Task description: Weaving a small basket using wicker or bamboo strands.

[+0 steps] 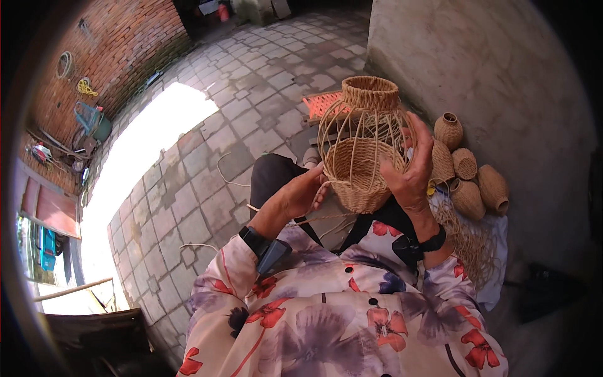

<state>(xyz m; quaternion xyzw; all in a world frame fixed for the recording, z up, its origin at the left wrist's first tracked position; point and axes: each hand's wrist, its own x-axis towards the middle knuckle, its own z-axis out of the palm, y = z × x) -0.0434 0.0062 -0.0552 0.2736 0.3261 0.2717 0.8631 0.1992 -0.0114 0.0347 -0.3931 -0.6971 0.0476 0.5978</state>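
In front of my lap is a half-woven tan wicker basket (pixel 359 198). It has a tightly woven lower bowl, bare upright ribs above it and a thick woven collar at the top. My right hand (pixel 411 164) grips its right side, with the thumb over the ribs and the fingers behind them. At the lower left of the woven part, my left hand (pixel 300 193) has its fingers curled around a thin weaving strand (pixel 326 183) running to the basket. Its fingertips are partly hidden. Another length of strand (pixel 323 218) passes below that hand.
Several finished woven vases (pixel 468 198) lie against the plastered wall (pixel 490 56) on the right. Beside them, loose strands (pixel 461 235) rest on a white sheet (pixel 500 251). Behind the basket stands a low stool with an orange woven seat (pixel 322 104). Loose strands also lie on the paving (pixel 207 182).
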